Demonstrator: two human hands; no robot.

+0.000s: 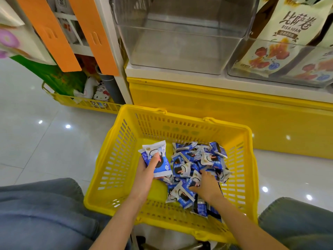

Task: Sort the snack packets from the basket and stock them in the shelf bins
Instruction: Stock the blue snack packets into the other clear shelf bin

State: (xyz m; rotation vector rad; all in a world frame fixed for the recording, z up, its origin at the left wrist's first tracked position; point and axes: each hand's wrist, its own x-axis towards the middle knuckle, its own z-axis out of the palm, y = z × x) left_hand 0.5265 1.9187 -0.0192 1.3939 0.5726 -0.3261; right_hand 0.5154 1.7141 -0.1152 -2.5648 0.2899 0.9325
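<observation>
A yellow plastic basket (124,156) stands on the floor between my knees. Inside it lies a heap of blue-and-white snack packets (200,159), mostly on the right side. My left hand (148,170) grips a small stack of these packets (158,156), thumb on top, lifted a little above the basket's left half. My right hand (205,186) reaches into the heap, its fingers curled round a packet (185,192) at the heap's near edge. Above the basket, a clear shelf bin (180,33) holds nothing that I can see.
Right of the clear bin, another bin (281,69) holds large cream snack bags. A yellow shelf base (216,109) runs behind the basket. At the left, a second yellow basket (86,103) with toys sits on the shiny tiled floor, under orange panels.
</observation>
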